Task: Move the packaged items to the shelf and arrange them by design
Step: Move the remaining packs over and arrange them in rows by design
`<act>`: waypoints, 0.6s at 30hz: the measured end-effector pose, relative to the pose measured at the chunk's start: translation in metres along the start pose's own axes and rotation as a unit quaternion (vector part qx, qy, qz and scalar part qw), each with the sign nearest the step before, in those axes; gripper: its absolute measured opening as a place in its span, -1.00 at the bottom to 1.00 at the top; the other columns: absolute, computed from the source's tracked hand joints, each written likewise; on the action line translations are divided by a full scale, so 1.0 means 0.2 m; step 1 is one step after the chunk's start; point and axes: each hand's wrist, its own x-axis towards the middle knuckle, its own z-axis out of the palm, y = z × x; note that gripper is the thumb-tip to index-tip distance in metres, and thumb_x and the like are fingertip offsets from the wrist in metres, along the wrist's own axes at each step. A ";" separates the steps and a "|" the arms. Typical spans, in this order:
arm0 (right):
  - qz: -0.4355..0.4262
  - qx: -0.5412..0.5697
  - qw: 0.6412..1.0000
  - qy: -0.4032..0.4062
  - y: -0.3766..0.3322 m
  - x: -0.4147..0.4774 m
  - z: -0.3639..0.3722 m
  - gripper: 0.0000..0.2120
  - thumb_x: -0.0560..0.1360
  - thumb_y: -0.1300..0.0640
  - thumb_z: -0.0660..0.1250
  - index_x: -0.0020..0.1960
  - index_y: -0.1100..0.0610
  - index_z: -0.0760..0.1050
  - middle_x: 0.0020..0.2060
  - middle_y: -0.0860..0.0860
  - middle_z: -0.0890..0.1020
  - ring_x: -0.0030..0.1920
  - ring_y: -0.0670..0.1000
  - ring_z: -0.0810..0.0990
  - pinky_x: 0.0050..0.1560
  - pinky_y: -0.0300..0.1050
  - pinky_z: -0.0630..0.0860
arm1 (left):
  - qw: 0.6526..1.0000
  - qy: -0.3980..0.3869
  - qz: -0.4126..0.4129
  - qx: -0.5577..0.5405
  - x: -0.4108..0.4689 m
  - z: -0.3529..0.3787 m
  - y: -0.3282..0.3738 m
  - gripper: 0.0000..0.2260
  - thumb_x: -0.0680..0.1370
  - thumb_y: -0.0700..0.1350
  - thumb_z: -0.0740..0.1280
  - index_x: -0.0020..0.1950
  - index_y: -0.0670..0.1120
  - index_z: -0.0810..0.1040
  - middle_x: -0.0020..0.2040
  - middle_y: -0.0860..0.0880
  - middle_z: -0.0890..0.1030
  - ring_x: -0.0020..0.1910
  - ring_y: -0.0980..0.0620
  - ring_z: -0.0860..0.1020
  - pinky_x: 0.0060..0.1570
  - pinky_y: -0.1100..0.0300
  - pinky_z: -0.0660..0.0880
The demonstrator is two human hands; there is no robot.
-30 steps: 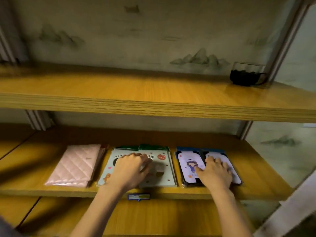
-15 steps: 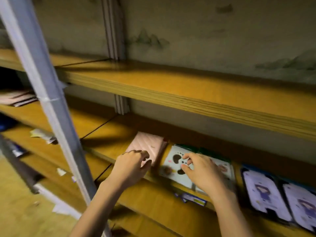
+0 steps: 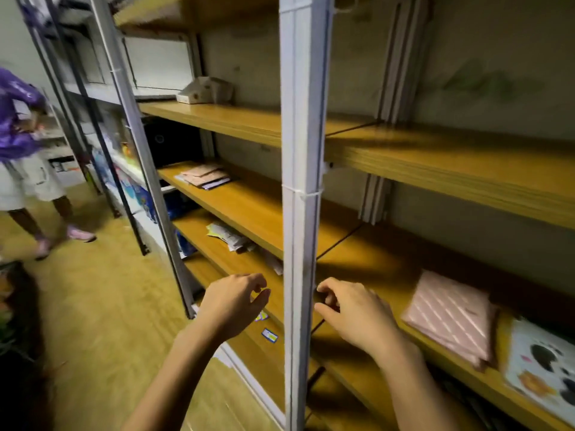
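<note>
packaged items [image 3: 451, 315] untouched; left hand [image 3: 231, 303], right hand [image 3: 351, 312] loosely curled, empty.

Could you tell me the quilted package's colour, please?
The quilted package is pale pink; head view.

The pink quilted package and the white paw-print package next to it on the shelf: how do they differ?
The pink quilted package is one colour with diagonal lines; the white paw-print package carries dark paw shapes and an orange figure. The pink quilted package shows whole; the white paw-print package is cut by the picture's edge. Both lie flat on one wooden shelf.
</note>
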 end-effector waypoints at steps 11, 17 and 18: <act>-0.024 0.009 0.999 -0.023 -0.68 0.51 0.30 -0.66 0.56 -0.09 0.20 0.32 -0.06 0.37 0.13 -0.08 0.57 0.15 -0.02 0.52 0.11 -0.07 0.49 | 0.999 -0.006 -0.012 0.030 0.06 -0.19 -0.80 -0.78 0.58 0.05 0.17 0.10 0.00 0.52 0.05 0.05 0.61 0.01 0.02 0.57 -0.14 0.17 0.48; -0.029 -0.001 0.999 -0.036 -0.89 0.78 0.41 -0.65 0.56 -0.07 0.21 0.33 -0.05 0.36 0.15 -0.06 0.56 0.18 -0.02 0.51 0.17 -0.04 0.50 | 1.000 0.003 -0.020 0.023 0.18 -0.21 -1.09 -0.78 0.60 0.04 0.15 0.11 0.00 0.52 0.06 0.06 0.61 -0.03 0.09 0.57 -0.24 0.31 0.39; -0.028 -0.002 0.999 -0.036 -0.92 0.83 0.42 -0.65 0.56 -0.07 0.21 0.32 -0.06 0.36 0.15 -0.07 0.56 0.18 -0.02 0.51 0.17 -0.04 0.50 | 1.000 0.003 -0.022 0.022 0.20 -0.21 -1.14 -0.78 0.60 0.04 0.15 0.11 0.01 0.52 0.06 0.07 0.61 -0.02 0.10 0.57 -0.25 0.32 0.37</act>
